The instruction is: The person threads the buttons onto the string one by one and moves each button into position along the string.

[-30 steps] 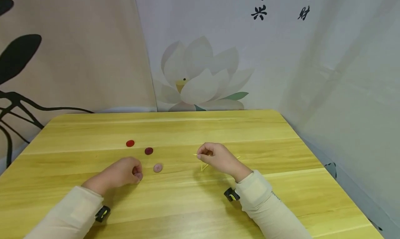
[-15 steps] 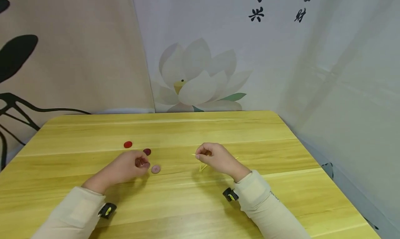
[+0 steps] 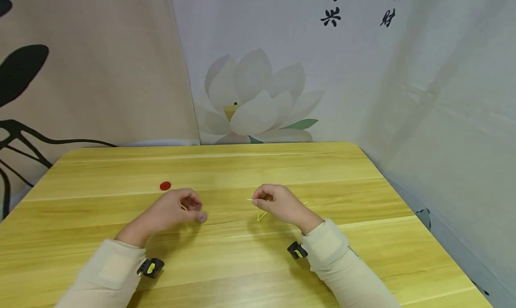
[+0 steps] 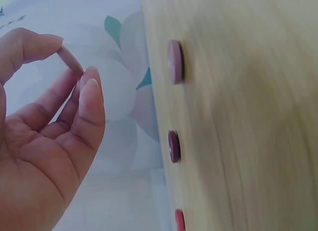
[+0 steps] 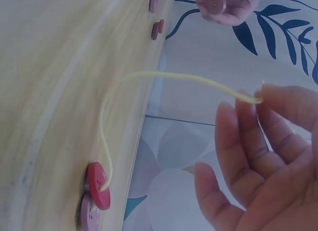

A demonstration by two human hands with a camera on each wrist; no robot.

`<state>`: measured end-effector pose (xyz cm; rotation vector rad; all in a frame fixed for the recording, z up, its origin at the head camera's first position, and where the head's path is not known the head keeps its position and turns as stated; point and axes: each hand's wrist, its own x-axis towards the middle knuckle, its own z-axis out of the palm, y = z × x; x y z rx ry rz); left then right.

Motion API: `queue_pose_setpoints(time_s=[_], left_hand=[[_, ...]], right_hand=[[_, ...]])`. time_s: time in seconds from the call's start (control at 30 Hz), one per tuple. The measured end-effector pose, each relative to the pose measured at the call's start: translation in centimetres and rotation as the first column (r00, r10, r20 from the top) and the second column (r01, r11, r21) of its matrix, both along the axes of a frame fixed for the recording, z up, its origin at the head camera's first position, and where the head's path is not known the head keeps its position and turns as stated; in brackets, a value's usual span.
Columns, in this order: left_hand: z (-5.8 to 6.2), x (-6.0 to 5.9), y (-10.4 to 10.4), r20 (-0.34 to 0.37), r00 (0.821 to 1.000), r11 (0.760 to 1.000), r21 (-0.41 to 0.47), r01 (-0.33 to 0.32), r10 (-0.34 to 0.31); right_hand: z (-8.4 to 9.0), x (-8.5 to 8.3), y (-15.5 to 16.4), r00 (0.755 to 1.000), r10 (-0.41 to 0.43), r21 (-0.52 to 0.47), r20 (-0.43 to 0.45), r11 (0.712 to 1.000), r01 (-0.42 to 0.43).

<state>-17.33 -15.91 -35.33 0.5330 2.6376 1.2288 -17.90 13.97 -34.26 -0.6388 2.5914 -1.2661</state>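
Lotus-printed wall hangings back a yellow wooden table [image 3: 363, 236], on which all the work lies.

Left hand [image 3: 171, 209]: fingers curled, pinching a small pink button [image 4: 69, 61] by its rim between thumb and fingertip, lifted just off the table. In the head view the button is largely hidden by the fingers.

Right hand [image 3: 278, 204]: fingers curled, pinching the free end of a thin yellow thread [image 5: 164, 77]. The thread runs down to a red button [image 5: 99, 185] already strung on it, with another pinkish one just under it.

Loose on the table: a pink button [image 3: 201, 216] touching or just beside the left fingertips, a dark red button [image 4: 173, 146] beyond it, and a bright red button [image 3: 165, 186] farther off.

Handling, as judged: the buttons look light, rigid, smooth and likely slippery; grip at the rim, leaving the holes exposed. The thread is limp and nearly weightless; hold it close to the tip so the end stays stiff enough to steer
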Motion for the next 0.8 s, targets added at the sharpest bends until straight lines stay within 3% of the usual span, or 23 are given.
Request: queue_pose_setpoints(time_s=[0.6,0.8], left_hand=[[0.9,0.1,2.8,-0.028,0.996,0.982,0.173,-0.081,0.087],[1.1,0.0,3.7,-0.036,0.995,0.965,0.249,-0.082,0.093]], right_hand=[[-0.3,0.1,0.1,1.0,0.004,-0.019,0.008,1.0,-0.004],[-0.2,0.2,0.1,1.0,0.006,-0.023,0.007,1.0,-0.006]])
